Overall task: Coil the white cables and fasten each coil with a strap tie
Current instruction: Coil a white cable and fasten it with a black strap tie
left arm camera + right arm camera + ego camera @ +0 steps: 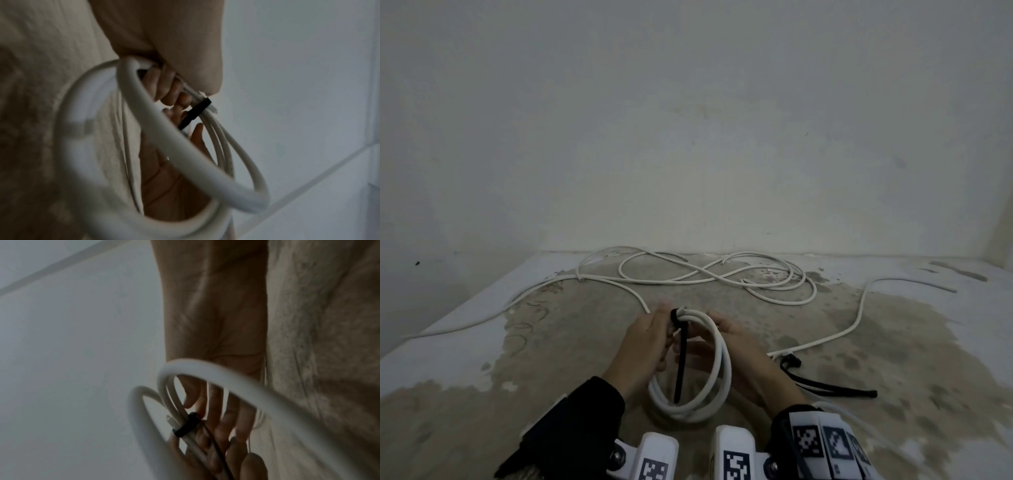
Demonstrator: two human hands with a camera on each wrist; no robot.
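Observation:
A coil of white cable (725,363) stands upright between both hands, low in the middle of the head view. A black strap tie (678,363) is wrapped round the top of the coil, and its long tail hangs down across the loop. My left hand (647,346) grips the top of the coil beside the wrap, fingers (166,87) curled round the strands next to the strap (198,111). My right hand (743,356) is behind the coil with its palm (164,181) flat and fingers straight. The strap loop (188,425) shows near the right thumb.
Loose white cables (705,274) lie tangled on the mottled floor by the wall. Another white cable (859,308) snakes along the right side. Spare black strap ties (828,389) lie on the floor just right of my right hand.

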